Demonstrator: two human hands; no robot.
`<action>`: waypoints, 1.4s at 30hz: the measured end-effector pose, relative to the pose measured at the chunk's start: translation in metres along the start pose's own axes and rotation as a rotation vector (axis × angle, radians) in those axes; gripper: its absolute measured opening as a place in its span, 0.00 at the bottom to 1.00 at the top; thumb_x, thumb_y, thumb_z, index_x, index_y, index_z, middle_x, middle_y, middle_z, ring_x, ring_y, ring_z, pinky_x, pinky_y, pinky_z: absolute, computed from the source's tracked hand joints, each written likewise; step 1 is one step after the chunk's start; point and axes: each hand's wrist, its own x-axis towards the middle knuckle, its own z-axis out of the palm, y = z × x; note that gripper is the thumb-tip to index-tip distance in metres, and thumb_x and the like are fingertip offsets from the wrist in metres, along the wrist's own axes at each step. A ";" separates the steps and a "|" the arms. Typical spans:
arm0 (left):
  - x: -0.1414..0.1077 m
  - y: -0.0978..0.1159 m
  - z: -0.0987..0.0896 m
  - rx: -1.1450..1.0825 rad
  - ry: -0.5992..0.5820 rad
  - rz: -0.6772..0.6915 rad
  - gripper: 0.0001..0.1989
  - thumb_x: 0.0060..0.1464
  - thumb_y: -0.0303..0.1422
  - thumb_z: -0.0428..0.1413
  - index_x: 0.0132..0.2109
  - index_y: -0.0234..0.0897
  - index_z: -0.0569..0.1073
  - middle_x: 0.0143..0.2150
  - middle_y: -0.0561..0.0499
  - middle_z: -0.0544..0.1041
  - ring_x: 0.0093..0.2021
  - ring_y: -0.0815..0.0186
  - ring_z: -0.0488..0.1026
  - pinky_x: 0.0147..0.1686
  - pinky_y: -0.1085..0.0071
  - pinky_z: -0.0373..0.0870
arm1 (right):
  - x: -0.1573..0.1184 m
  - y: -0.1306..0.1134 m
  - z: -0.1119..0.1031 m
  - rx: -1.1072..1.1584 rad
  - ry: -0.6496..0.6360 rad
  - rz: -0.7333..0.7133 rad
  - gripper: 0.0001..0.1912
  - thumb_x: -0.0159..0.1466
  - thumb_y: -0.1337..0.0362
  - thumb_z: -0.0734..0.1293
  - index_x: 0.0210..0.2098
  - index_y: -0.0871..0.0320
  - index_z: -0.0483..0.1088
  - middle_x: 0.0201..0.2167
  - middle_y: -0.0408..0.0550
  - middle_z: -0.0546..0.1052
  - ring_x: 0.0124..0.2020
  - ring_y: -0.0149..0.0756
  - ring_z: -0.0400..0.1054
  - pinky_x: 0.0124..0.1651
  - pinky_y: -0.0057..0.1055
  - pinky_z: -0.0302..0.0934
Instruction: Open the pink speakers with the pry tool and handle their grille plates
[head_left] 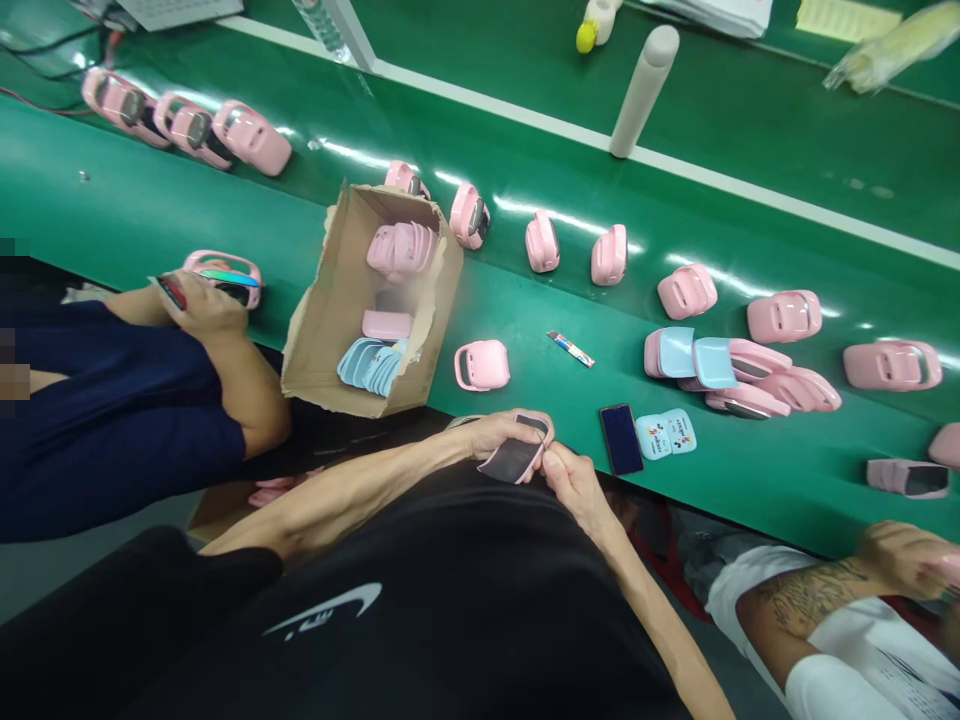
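My left hand (pixel 495 430) is closed around a small curved panel (pixel 511 462) with a dark face and a pink edge, held just off the table's front edge. At the panel's right edge, the fingers of my right hand (pixel 576 482) are pinched together; what they grip is too small to make out. Beyond my hands a pink handled case (pixel 491 365) lies on the green table. A cutter knife (pixel 571 349) rests farther right, blade pointing up-left. Nearer my right hand are a dark phone (pixel 621 440) and two printed light-blue panels (pixel 666 434).
Left of my hands stands an open cardboard box (pixel 315 350) holding pink and blue panels. Several pink cases (pixel 686 290) line the green table (pixel 540 310); others are stacked at right. A co-worker's hand (pixel 214 305) is at left, another person's hand (pixel 904 560) at right.
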 end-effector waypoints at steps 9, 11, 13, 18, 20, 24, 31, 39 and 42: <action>0.002 0.002 0.001 -0.014 -0.007 0.021 0.16 0.53 0.40 0.71 0.40 0.34 0.77 0.27 0.43 0.82 0.22 0.58 0.80 0.21 0.71 0.75 | 0.005 0.001 0.004 0.069 0.084 0.072 0.28 0.75 0.39 0.56 0.31 0.54 0.67 0.22 0.40 0.64 0.25 0.32 0.57 0.27 0.29 0.51; 0.001 0.002 0.002 -0.021 -0.007 0.023 0.16 0.53 0.39 0.71 0.40 0.34 0.77 0.27 0.44 0.82 0.22 0.58 0.80 0.21 0.71 0.76 | 0.005 -0.002 0.002 0.063 0.083 0.072 0.28 0.76 0.40 0.56 0.31 0.54 0.66 0.22 0.40 0.64 0.25 0.32 0.57 0.27 0.29 0.51; 0.000 0.002 0.002 -0.026 -0.004 0.020 0.15 0.54 0.39 0.70 0.40 0.34 0.77 0.26 0.44 0.82 0.22 0.58 0.80 0.22 0.71 0.76 | 0.003 -0.007 -0.001 0.042 0.044 0.050 0.27 0.77 0.42 0.56 0.32 0.54 0.67 0.22 0.40 0.64 0.25 0.32 0.56 0.29 0.29 0.51; -0.001 0.001 0.000 -0.023 -0.019 0.023 0.15 0.53 0.39 0.70 0.39 0.34 0.76 0.26 0.44 0.82 0.22 0.58 0.80 0.21 0.72 0.75 | 0.002 -0.012 -0.004 -0.005 -0.048 -0.013 0.24 0.79 0.47 0.55 0.36 0.54 0.69 0.25 0.39 0.66 0.26 0.31 0.57 0.34 0.30 0.53; 0.000 0.001 0.001 -0.023 -0.030 0.035 0.15 0.54 0.39 0.70 0.40 0.34 0.77 0.26 0.44 0.82 0.22 0.59 0.80 0.21 0.72 0.76 | 0.004 -0.006 -0.001 0.024 0.014 0.012 0.25 0.78 0.45 0.55 0.33 0.54 0.67 0.24 0.39 0.65 0.25 0.31 0.56 0.32 0.30 0.52; 0.001 0.004 0.005 -0.024 -0.037 0.053 0.16 0.54 0.39 0.71 0.40 0.33 0.78 0.27 0.44 0.83 0.23 0.60 0.80 0.22 0.71 0.76 | 0.005 0.007 0.005 0.085 0.115 0.081 0.27 0.77 0.42 0.56 0.30 0.54 0.63 0.21 0.39 0.62 0.24 0.31 0.54 0.29 0.30 0.49; 0.000 0.005 0.005 -0.019 -0.032 0.027 0.14 0.55 0.39 0.69 0.39 0.35 0.76 0.24 0.44 0.81 0.21 0.59 0.79 0.19 0.72 0.72 | 0.001 -0.008 -0.003 -0.027 -0.032 -0.039 0.24 0.79 0.47 0.55 0.34 0.54 0.67 0.25 0.39 0.65 0.25 0.31 0.56 0.34 0.32 0.52; 0.002 0.005 0.002 -0.005 -0.025 0.023 0.17 0.52 0.41 0.71 0.40 0.34 0.77 0.27 0.44 0.82 0.21 0.60 0.78 0.21 0.71 0.73 | 0.007 0.003 0.003 0.099 0.065 0.050 0.28 0.78 0.42 0.56 0.30 0.54 0.65 0.22 0.39 0.64 0.24 0.31 0.56 0.30 0.31 0.50; 0.001 0.005 0.003 -0.007 -0.023 0.018 0.16 0.53 0.41 0.71 0.40 0.34 0.77 0.27 0.45 0.82 0.21 0.60 0.79 0.21 0.72 0.74 | 0.007 0.005 0.001 0.111 0.066 0.069 0.28 0.78 0.42 0.56 0.30 0.55 0.65 0.22 0.39 0.64 0.24 0.31 0.55 0.30 0.31 0.50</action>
